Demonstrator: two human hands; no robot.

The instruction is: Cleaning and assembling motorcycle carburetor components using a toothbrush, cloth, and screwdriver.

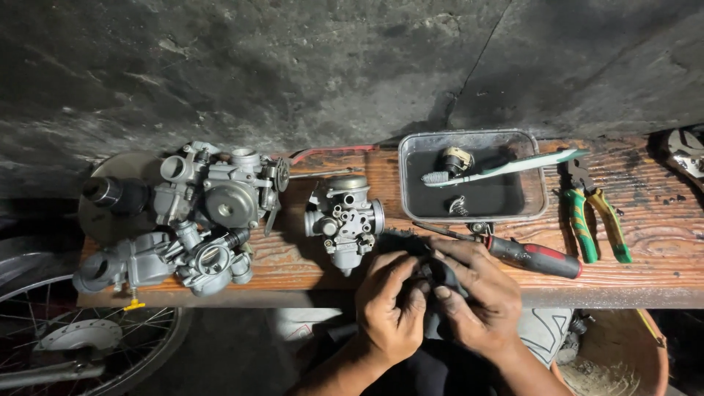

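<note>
Head view: both hands at the table's front edge, middle.
Left hand (392,308): fingers curled around a small black part (427,273).
Right hand (477,293): fingers pinching the same part; its long axis cannot be told.
Beside: carburetor (345,218) left, screwdriver (524,253) right, tray (539,205) behind.

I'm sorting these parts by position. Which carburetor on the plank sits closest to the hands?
The single carburetor standing alone mid-plank, just above the left hand. The others form a cluster of carburetors at the plank's left end.

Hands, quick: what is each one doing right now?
Left hand: closed around the small black rubbery part, fingers curled.
Right hand: closed on the same black part, fingertips pinching it.
</note>
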